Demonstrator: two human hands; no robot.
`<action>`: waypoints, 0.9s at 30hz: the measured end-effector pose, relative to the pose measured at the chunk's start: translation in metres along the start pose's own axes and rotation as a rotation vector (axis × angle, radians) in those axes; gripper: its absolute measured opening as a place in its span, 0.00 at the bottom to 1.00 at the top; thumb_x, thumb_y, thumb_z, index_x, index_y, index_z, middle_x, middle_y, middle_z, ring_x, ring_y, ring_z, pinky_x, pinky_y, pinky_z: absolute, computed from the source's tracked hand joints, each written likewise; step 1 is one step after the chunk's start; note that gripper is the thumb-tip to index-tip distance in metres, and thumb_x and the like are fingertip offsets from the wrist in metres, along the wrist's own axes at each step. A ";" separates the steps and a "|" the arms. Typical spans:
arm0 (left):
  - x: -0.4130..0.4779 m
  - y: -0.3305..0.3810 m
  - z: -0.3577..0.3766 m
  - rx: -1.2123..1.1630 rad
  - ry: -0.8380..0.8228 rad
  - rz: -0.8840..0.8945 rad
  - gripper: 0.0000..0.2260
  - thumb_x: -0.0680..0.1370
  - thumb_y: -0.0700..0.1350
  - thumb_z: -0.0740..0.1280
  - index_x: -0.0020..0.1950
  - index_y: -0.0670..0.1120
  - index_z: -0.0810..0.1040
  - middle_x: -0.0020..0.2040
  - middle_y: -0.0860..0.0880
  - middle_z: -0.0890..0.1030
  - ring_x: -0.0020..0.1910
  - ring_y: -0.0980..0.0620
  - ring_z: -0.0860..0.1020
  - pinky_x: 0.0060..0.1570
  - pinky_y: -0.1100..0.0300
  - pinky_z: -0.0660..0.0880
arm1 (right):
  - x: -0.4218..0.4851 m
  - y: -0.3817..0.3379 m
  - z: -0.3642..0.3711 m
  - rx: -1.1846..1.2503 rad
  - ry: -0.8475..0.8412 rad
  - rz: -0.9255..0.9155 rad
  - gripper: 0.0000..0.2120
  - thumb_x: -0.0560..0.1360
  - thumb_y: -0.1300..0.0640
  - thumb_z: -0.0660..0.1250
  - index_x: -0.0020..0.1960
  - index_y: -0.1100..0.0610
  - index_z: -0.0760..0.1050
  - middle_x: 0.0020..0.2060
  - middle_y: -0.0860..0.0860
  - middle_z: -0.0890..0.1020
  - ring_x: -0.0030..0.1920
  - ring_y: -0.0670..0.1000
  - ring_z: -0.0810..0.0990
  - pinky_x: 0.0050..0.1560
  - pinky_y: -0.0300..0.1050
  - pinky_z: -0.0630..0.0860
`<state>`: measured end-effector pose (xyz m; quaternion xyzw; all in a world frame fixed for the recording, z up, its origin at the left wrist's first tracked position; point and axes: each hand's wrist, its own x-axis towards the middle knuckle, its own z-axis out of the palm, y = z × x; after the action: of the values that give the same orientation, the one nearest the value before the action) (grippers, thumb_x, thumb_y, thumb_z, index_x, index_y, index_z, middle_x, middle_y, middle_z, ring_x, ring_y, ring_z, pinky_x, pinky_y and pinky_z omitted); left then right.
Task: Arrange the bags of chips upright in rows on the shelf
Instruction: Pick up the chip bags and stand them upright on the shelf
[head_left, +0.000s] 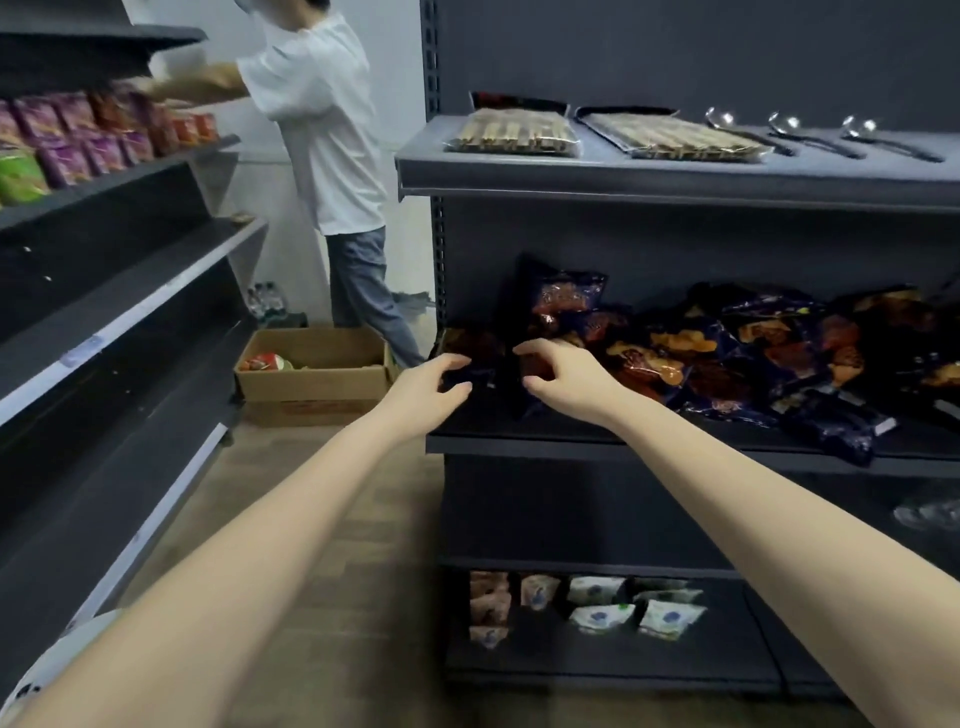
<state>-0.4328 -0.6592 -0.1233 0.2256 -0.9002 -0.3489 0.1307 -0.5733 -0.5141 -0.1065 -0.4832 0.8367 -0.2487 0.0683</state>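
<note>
You're squaring up the first row at the shelf's (571, 446) left end: left hand (434, 382) and right hand (563, 379) each pinch a dark chip bag (511, 374), so next stand them upright, then pull from the jumbled pile (769, 358) alongside.

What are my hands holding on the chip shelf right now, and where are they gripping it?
Both hands are on one dark chip bag at the shelf's left end: left hand on its left edge, right hand on its right.

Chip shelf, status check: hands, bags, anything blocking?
Left hand and right hand both gripping dark chip bags at shelf's left end. One bag upright behind; heap lying jumbled to the right. Nothing blocking.
</note>
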 end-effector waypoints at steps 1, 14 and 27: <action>0.009 -0.004 0.001 0.004 -0.006 0.001 0.19 0.79 0.48 0.62 0.70 0.49 0.68 0.67 0.50 0.73 0.66 0.49 0.71 0.62 0.60 0.67 | 0.007 0.003 0.001 0.011 0.023 -0.005 0.21 0.75 0.58 0.62 0.67 0.54 0.69 0.66 0.54 0.74 0.65 0.53 0.72 0.59 0.36 0.63; 0.117 -0.021 0.005 0.010 0.121 -0.019 0.18 0.77 0.40 0.64 0.68 0.44 0.71 0.56 0.50 0.75 0.53 0.57 0.70 0.41 0.74 0.61 | 0.110 0.061 0.016 0.122 -0.016 -0.045 0.20 0.76 0.60 0.62 0.68 0.53 0.69 0.66 0.53 0.73 0.66 0.51 0.71 0.63 0.38 0.68; 0.163 -0.084 0.020 0.066 -0.019 -0.261 0.26 0.76 0.49 0.68 0.70 0.42 0.64 0.68 0.42 0.69 0.66 0.44 0.68 0.51 0.60 0.63 | 0.157 0.075 0.050 0.015 -0.139 -0.141 0.26 0.74 0.57 0.68 0.71 0.56 0.65 0.69 0.55 0.68 0.68 0.52 0.68 0.63 0.33 0.60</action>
<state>-0.5547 -0.7838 -0.1828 0.3418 -0.8753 -0.3351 0.0679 -0.6960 -0.6334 -0.1658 -0.5564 0.7919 -0.2252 0.1121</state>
